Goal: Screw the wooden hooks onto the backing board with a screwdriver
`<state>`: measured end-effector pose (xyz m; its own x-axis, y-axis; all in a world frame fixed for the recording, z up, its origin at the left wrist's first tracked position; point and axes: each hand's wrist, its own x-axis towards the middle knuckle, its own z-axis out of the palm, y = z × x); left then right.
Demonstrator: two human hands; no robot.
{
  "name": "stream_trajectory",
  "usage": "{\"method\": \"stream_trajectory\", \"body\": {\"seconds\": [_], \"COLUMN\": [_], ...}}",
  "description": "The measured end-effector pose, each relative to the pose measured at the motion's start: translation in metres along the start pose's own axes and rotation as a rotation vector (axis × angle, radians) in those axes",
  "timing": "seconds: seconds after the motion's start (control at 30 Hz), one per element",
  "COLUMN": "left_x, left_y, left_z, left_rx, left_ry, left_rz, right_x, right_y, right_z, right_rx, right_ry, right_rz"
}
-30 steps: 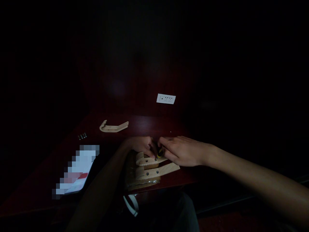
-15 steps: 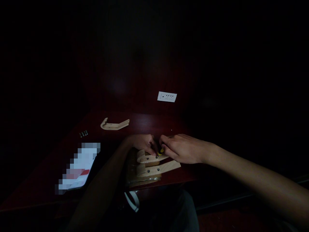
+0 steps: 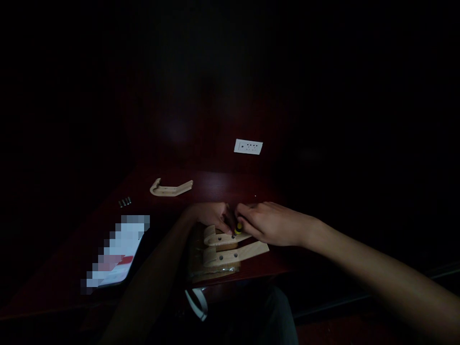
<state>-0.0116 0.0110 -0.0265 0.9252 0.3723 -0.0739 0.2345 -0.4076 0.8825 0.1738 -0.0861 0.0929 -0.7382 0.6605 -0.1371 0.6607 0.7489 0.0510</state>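
Two pale wooden hook-shaped pieces lie side by side near the table's front edge, the nearer one [image 3: 237, 255] in full view and the farther one [image 3: 215, 238] partly under my hands. Dark round holes or fastener heads show in both. My right hand [image 3: 275, 223] is closed round a yellow-and-black screwdriver [image 3: 238, 228], mostly hidden by the fingers, its lower end close to a hole in the farther piece. My left hand [image 3: 213, 214] reaches in from behind, its fingertips pinched together at that same hole; what they hold is hidden.
Beneath the wooden pieces lies a brown plastic-wrapped package [image 3: 215, 274]. Another wooden hook [image 3: 171, 190] lies farther back, with several small metal screws [image 3: 125, 202] left of it. A lit phone [image 3: 120, 263] rests at left. A white socket plate [image 3: 248, 146] is on the wall.
The whole view has shifted slightly, so things sit a little lower. The screwdriver's handle stands somewhat more upright in my right hand; my left hand keeps its place by the wooden piece.
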Motion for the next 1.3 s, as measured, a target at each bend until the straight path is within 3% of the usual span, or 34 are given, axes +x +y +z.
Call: {"method": "stream_trajectory", "body": {"seconds": [0.23, 0.47, 0.7, 0.93, 1.1, 1.3], "left_x": [-0.002, 0.001, -0.002, 0.001, 0.001, 0.0], "left_y": [0.004, -0.001, 0.005, 0.004, 0.002, 0.0], "left_z": [-0.002, 0.0, 0.0, 0.0, -0.002, -0.003], "left_rx": [0.109, -0.051, -0.006, 0.002, 0.064, 0.074], "left_ry": [0.014, -0.01, -0.013, -0.03, -0.014, -0.016], "left_rz": [-0.133, 0.043, -0.159, -0.034, -0.123, -0.103], "right_x": [0.005, 0.0, 0.006, -0.001, 0.008, 0.008], "right_y": [0.003, 0.001, 0.007, 0.001, -0.001, -0.01], "right_z": [0.01, 0.006, 0.008, 0.003, 0.008, 0.011], "right_rx": [-0.192, -0.022, -0.233, -0.056, -0.227, -0.253], "right_ry": [0.096, 0.005, 0.069, 0.02, 0.078, 0.089], "right_rz": [0.069, -0.022, 0.073, -0.019, 0.068, 0.191]}}
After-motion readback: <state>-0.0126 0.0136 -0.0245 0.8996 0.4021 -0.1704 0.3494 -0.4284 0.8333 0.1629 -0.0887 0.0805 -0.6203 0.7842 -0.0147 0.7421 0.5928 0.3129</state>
